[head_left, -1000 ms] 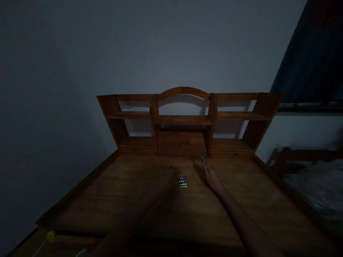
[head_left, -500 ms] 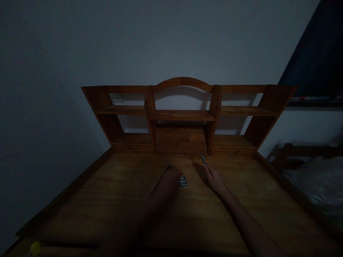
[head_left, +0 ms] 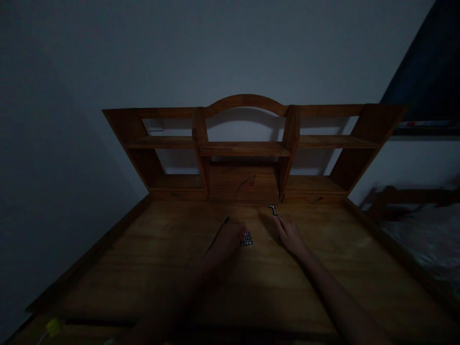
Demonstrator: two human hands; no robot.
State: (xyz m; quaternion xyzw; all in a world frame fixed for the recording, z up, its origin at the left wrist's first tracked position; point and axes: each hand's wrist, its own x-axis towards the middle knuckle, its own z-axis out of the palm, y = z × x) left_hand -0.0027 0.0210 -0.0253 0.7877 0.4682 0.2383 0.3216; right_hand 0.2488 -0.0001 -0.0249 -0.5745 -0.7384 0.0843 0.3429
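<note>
My left hand [head_left: 230,235] is closed over the desk, fingertips at the upper left edge of a small dark block of shiny metal pieces [head_left: 247,239]. Whether something is pinched there is hidden. Beside that hand, on its left, lies a long thin stick-like thing [head_left: 217,235] with a dark tip, partly covered by the hand and forearm. To the right, my right hand [head_left: 290,236] is closed around a small tool with a bent metal end [head_left: 272,210]. The bent end points away from me, and its handle is mostly hidden in the fingers.
A wooden desk [head_left: 143,268] carries a wooden shelf unit [head_left: 244,149] along its back, against the wall. A thin dark curved line marks the middle panel. Something yellow [head_left: 53,327] shows at the lower left. A bed [head_left: 424,230] stands at the right. The room is dim.
The view has tipped down slightly. My left fingertips have shifted a little right, covering more of the block's upper left. My right hand keeps hold of the bent-ended tool, nearly unmoved.
</note>
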